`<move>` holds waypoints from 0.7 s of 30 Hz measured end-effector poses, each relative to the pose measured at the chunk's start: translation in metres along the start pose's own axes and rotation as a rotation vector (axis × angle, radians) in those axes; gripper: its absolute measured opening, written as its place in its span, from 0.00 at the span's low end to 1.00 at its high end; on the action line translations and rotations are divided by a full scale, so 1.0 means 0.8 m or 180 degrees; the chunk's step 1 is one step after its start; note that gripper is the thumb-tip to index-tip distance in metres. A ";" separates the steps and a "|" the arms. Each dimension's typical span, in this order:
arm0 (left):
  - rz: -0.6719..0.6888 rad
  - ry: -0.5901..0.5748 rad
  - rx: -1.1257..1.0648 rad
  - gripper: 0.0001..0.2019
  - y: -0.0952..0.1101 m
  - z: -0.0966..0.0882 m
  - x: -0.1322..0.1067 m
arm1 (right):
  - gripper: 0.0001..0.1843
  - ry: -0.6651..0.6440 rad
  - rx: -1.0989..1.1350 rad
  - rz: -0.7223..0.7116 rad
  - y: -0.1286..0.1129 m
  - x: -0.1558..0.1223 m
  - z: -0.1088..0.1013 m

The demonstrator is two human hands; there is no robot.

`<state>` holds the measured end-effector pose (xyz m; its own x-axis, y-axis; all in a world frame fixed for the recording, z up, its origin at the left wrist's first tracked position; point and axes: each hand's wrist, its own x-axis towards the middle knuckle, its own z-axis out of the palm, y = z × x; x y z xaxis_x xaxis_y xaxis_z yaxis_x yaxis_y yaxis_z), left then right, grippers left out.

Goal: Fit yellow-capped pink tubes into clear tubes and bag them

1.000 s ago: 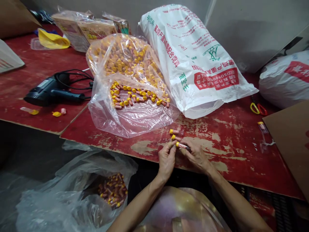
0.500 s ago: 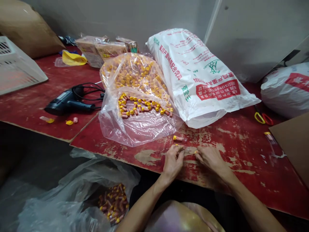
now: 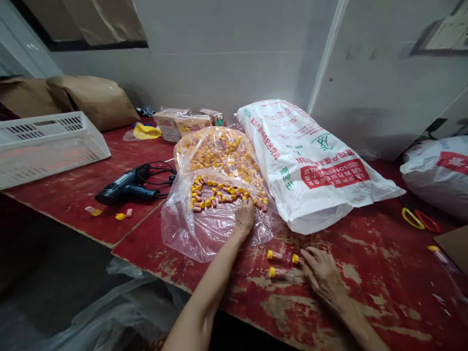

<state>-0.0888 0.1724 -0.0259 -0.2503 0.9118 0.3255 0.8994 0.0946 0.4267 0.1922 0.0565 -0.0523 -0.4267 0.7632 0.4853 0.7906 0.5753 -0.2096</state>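
Note:
My left hand [image 3: 244, 215] reaches into the mouth of a clear plastic bag [image 3: 210, 236], fingers curled at the edge of the heap of small pink-filled tubes with yellow caps [image 3: 213, 201]. A yellow cap shows at its fingertips. On the red table, the fingers of my right hand [image 3: 323, 273] are bent over a clear tube whose yellow cap [image 3: 295, 259] points left; the hand hides most of the tube. Beside it lie two more capped tubes, one farther back [image 3: 275, 255] and one nearer [image 3: 280, 272], both with pink contents.
A white printed sack [image 3: 300, 161] lies behind my right hand. Left of the bag are a heat gun [image 3: 126, 187] with its cord and a white crate [image 3: 51, 146]. Scissors [image 3: 420, 219] and another capped tube [image 3: 440, 254] lie at the right, near a cardboard piece [image 3: 455, 248].
My left hand has gone from the table's front edge into the bag's mouth. My right hand stays near the tubes, and a second tube now lies beside the first. The view has tilted up.

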 end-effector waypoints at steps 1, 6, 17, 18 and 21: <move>0.0037 -0.0015 0.0049 0.09 -0.003 0.002 0.000 | 0.17 0.0156 -0.0028 0.0055 0.012 0.008 0.002; 0.0029 -0.0032 0.0196 0.12 -0.020 -0.004 -0.019 | 0.17 0.0161 -0.0435 0.0830 0.081 0.108 0.015; 0.0051 -0.0166 -0.0170 0.08 -0.011 -0.007 -0.012 | 0.22 -0.0848 0.0230 0.0039 0.078 0.205 0.081; 0.0035 -0.0178 -0.0252 0.06 -0.010 -0.004 -0.009 | 0.23 -0.0845 0.0265 0.0005 0.078 0.202 0.079; -0.0091 -0.0131 -0.0568 0.06 -0.013 0.001 -0.009 | 0.25 -0.0845 0.0390 -0.0085 0.088 0.197 0.072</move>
<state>-0.0958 0.1649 -0.0334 -0.2567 0.9257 0.2778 0.8134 0.0517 0.5794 0.1556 0.2341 -0.0394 -0.5594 0.7883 0.2562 0.7256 0.6151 -0.3084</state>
